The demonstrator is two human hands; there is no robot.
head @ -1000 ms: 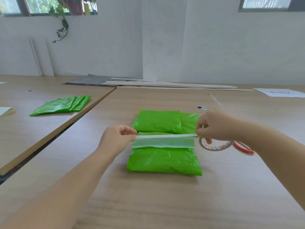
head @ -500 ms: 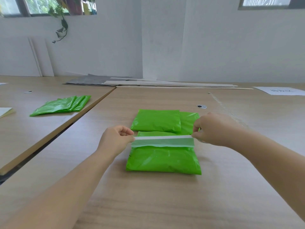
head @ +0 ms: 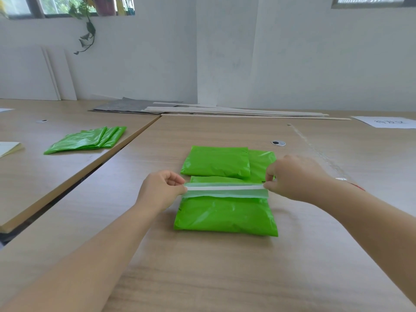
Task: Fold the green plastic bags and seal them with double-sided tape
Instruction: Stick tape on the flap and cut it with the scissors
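Our outstretched left hand [head: 161, 191] and right hand [head: 293, 176] each pinch, grip narrow, one end of the white tape strip [head: 225, 188] across the near green plastic bag [head: 225, 218].

I take the white pillar [head: 225, 52] jutting from the white back wall [head: 326, 64] as my mark. High to its left a window [head: 56, 5] lets in daylight, and a trailing plant [head: 87, 30] hangs down from it. Lower left of the pillar, white boards [head: 63, 75] lean on the wall. High to its right I see the edge of a second window [head: 371, 1]. At the pillar's foot a grey sheet [head: 121, 106] and pale slats [head: 236, 111] lie flat at the back of a wooden table [head: 202, 278]. Left of the pillar a second wooden table [head: 27, 181] stands beside it, a dark gap between them.
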